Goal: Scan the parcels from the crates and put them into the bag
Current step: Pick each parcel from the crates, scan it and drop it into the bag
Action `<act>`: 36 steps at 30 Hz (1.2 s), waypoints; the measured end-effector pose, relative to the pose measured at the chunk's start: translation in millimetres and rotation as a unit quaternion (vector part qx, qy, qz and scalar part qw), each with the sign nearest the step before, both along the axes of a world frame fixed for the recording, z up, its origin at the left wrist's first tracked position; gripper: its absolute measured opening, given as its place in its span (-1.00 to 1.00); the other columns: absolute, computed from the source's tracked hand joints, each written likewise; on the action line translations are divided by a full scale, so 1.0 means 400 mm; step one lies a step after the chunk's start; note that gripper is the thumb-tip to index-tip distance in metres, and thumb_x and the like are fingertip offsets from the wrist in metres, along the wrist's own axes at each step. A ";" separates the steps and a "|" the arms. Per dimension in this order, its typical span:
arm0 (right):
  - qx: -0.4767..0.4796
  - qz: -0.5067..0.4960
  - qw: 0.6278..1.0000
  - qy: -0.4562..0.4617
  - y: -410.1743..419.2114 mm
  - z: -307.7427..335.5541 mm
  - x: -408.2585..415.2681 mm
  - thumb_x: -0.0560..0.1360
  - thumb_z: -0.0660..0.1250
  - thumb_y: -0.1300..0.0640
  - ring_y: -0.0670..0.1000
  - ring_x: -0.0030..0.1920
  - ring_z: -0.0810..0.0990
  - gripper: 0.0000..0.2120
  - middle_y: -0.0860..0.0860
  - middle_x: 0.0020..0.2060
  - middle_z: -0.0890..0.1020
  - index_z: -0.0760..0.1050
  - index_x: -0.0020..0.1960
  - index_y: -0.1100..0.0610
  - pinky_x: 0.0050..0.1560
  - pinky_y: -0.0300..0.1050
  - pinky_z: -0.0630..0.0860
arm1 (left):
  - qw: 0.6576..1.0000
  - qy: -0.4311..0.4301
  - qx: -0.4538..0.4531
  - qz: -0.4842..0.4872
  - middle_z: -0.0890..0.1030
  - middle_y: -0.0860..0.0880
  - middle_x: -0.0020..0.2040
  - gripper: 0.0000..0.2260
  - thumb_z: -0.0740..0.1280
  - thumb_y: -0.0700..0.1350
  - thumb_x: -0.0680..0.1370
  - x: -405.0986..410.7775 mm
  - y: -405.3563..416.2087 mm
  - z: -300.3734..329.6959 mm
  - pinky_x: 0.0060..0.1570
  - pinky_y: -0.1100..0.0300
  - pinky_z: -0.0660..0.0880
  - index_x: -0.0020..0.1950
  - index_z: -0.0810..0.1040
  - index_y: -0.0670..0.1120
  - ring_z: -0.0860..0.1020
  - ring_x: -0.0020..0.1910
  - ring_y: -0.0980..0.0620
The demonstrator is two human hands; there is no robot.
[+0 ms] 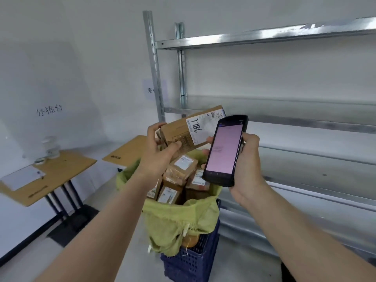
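My left hand (160, 149) grips a brown cardboard parcel (183, 127) by its left end, holding it above the bag with its white label (200, 129) facing me. In my right hand (247, 165) is a black handheld scanner (224, 151), its pale pink screen lit, held just right of the parcel and overlapping the label's edge. Below both hands a yellow-green woven bag (179, 220) stands open in a dark blue plastic crate (191, 261). Several labelled cardboard parcels (181, 176) lie piled inside the bag.
A metal shelving rack (264, 110) fills the right side, close behind the bag. Two wooden-topped desks (61, 171) stand at the left by the wall, one with a white sheet of paper (22, 177) and a clear bottle (50, 146). Grey floor lies between.
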State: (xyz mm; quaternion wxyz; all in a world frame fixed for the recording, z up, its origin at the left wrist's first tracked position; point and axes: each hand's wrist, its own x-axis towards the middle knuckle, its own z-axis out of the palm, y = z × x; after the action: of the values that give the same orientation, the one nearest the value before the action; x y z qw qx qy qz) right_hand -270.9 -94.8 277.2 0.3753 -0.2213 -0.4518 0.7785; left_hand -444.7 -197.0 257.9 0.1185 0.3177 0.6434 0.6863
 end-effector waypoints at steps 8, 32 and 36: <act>-0.034 0.046 0.998 -0.037 0.053 -0.101 -0.308 0.70 0.01 -0.17 0.11 -0.18 0.70 -0.48 0.14 -0.13 0.73 0.64 0.11 0.12 -0.19 -0.05 0.59 | 0.994 -0.064 -0.008 0.089 0.63 -0.08 0.16 -0.50 0.47 -0.30 0.59 -0.287 -0.017 -0.116 -0.29 0.36 0.59 0.41 0.39 0.08 0.70 0.00 0.06; -0.151 -0.081 0.967 -0.191 0.274 -0.359 -0.880 0.68 0.11 -0.25 0.11 -0.08 0.69 -0.57 0.05 -0.12 0.73 0.64 0.09 0.00 0.16 0.06 0.65 | 0.949 -0.119 -0.276 0.097 0.49 -0.10 0.15 -0.19 0.73 0.17 0.23 -0.847 0.282 -0.515 0.14 -0.03 0.60 0.20 0.23 0.08 0.57 0.10 -0.06; -0.153 -0.115 0.959 -0.209 0.245 -0.375 -0.909 0.69 0.06 -0.30 0.17 0.09 0.72 -0.54 0.05 -0.03 0.77 0.62 0.22 -0.07 0.20 0.13 0.66 | 0.931 -0.126 -0.341 0.024 0.42 -0.13 0.36 0.02 0.63 0.40 0.12 -0.868 0.313 -0.543 0.23 -0.12 0.57 0.32 0.13 0.06 0.51 0.26 -0.13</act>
State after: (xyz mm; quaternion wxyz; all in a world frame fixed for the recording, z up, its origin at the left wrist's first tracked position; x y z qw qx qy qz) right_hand -634.3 3.2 127.1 0.3213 -0.4844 -0.3675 0.7260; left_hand -791.9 -71.9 40.6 0.2834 0.1532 0.8261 0.4623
